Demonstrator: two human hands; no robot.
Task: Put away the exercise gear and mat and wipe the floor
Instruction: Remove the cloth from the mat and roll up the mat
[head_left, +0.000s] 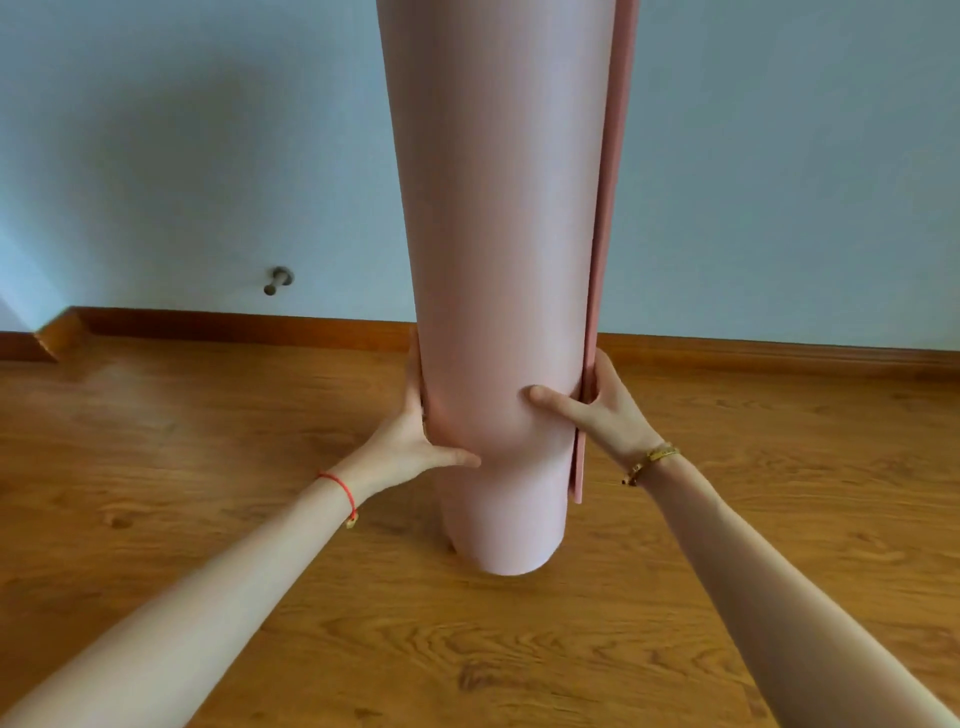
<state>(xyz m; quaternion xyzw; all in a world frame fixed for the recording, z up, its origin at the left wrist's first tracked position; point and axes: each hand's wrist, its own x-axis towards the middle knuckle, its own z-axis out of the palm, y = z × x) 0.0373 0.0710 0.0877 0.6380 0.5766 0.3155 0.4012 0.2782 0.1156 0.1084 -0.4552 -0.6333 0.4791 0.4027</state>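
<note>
Gripping the rolled pink yoga mat (498, 260), upright on the wooden floor (208, 519) near the wall (208, 156): left hand (415, 436) and right hand (602, 410), fingers (414, 382) curled round its sides; rolled, not yet stowed; wiping apparently to come.

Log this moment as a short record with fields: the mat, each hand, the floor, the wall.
mat: pink, rolled, upright on end, lower end at the floor, loose outer edge running down its right side
left hand: grips the mat's left side, thumb in front
right hand: grips the mat's right side at the loose edge, thumb across the front
floor: wooden boards
wall: pale, with a wooden baseboard and a small doorstop low on the left
</note>
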